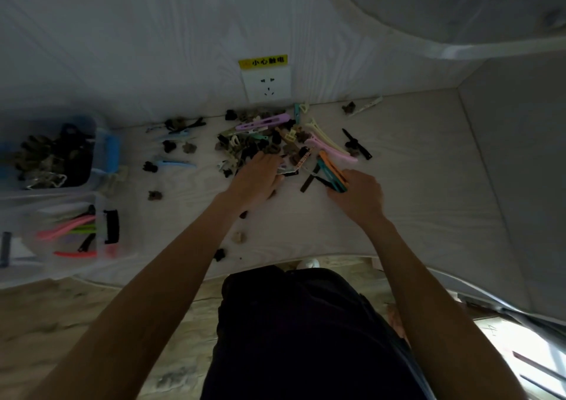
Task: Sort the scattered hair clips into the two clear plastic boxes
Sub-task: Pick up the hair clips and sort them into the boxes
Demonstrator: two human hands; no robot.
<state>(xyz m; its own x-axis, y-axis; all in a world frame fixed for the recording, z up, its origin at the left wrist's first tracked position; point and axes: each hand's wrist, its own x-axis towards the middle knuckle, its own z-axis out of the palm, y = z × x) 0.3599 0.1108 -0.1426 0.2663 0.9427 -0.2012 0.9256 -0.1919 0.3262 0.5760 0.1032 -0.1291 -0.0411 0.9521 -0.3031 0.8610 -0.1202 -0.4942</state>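
Note:
A pile of mixed hair clips (269, 138) lies on the white table below the wall socket, with long pastel clips and small dark claw clips. My left hand (258, 179) rests palm down at the pile's near edge, fingers reaching into the clips; what lies under it is hidden. My right hand (358, 194) grips a bunch of long clips (332, 174), orange, teal and black, just right of the pile. Two clear plastic boxes stand at the far left: the far box (101, 130) holds small dark claw clips, the near box (101, 265) holds long pink, green and black clips.
Single claw clips lie scattered between the boxes and the pile (154, 195) and near the table's front edge (219, 254). A wall socket (266, 86) with a yellow warning label sits behind the pile. A grey partition (514, 167) closes the table's right side.

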